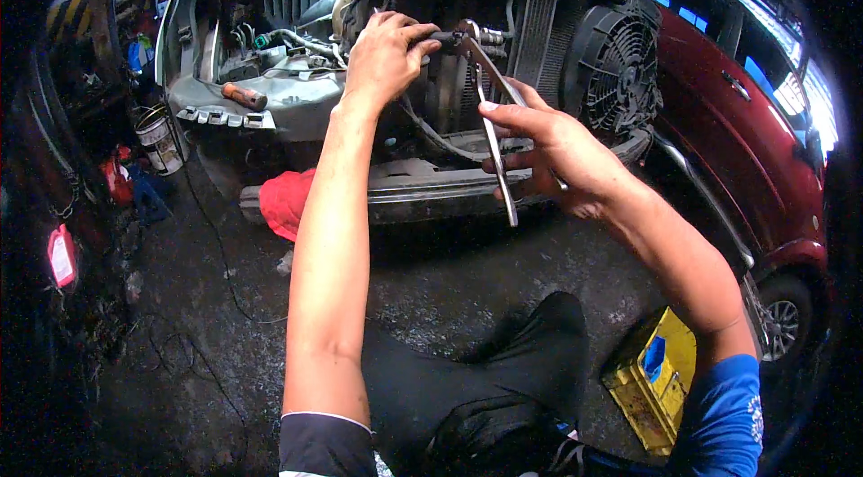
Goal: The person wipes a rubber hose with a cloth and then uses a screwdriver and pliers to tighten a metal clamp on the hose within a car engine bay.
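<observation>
My left hand [382, 59] is closed around a dark hose end or fitting [440, 39] in the open front of a car. Its thumb and fingers pinch it from the left. In my right hand [566, 153] are the long steel handles of a pair of pliers [492, 131], spread apart in a narrow V. The plier jaws sit at the dark fitting, just right of my left fingertips; their exact bite is too small to tell. A ribbed metal fitting [491, 36] lies just beyond the jaws.
A round black fan [616, 68] and a radiator [537, 32] stand at right. A screwdriver [244, 97] lies on the bumper at left. A red cloth [286, 205] hangs over the lower crossbar [413, 198]. On the floor is a yellow crate [661, 378], near a red car [719, 108].
</observation>
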Demonstrator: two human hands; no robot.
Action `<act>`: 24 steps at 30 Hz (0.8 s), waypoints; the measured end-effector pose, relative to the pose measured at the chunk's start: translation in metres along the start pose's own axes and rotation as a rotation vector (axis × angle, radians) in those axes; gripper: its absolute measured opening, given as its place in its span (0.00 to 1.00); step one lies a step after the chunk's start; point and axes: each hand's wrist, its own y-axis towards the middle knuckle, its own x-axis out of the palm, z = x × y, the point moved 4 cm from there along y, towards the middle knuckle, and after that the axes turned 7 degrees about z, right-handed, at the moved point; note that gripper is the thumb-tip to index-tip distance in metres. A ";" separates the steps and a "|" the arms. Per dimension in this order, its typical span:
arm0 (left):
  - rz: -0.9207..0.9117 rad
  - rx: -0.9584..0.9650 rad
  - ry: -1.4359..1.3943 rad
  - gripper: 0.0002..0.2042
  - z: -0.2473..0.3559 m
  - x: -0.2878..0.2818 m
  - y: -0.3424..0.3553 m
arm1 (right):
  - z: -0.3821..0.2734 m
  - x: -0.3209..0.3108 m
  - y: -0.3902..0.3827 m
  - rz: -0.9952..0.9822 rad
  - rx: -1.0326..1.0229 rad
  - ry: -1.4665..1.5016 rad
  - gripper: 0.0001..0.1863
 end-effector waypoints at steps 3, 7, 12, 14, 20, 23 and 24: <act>0.023 0.016 0.018 0.13 0.000 0.000 0.001 | 0.003 -0.007 0.002 -0.073 0.180 0.008 0.29; -0.018 -0.004 -0.010 0.15 0.004 0.000 0.002 | 0.010 -0.008 0.004 -0.070 0.227 0.044 0.24; 0.037 -0.170 -0.078 0.18 0.008 -0.029 -0.014 | 0.013 0.019 0.003 -0.082 0.205 0.147 0.21; 0.123 -0.378 -0.174 0.23 0.042 -0.042 -0.030 | 0.016 0.018 0.003 -0.021 0.199 0.197 0.19; -0.357 -0.679 -0.711 0.41 0.168 -0.095 -0.102 | 0.025 0.033 0.011 -0.140 0.016 0.269 0.48; -0.400 -0.668 -0.656 0.38 0.169 -0.105 -0.098 | 0.028 0.042 0.009 -0.125 0.030 0.313 0.39; -0.441 -0.668 -0.607 0.36 0.165 -0.105 -0.100 | 0.036 0.044 0.015 -0.078 -0.015 0.357 0.37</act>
